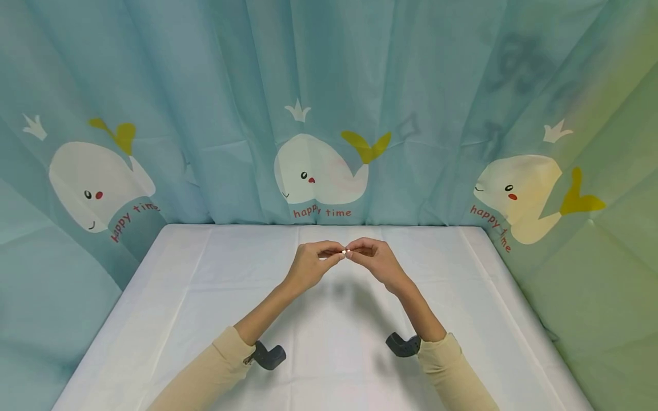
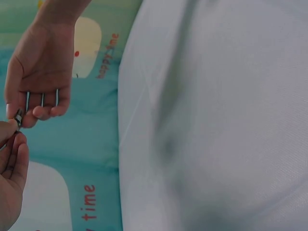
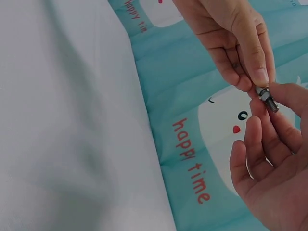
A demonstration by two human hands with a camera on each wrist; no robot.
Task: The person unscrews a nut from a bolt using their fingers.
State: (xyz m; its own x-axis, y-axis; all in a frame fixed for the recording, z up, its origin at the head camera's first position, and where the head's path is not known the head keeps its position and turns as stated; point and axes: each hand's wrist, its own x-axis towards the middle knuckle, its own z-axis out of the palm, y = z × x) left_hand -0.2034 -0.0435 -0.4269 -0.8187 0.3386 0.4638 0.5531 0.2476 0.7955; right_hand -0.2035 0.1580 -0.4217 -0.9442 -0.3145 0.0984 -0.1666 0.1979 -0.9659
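Curtain (image 1: 426, 68) reads "happy time"; left hand (image 1: 308, 264), right hand (image 1: 379, 261) pinch a bolt (image 3: 268, 100).

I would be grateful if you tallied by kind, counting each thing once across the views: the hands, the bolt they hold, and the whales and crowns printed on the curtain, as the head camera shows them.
Hands: 2
Bolt: 1
Whales: 3
Crowns: 3
Total: 9
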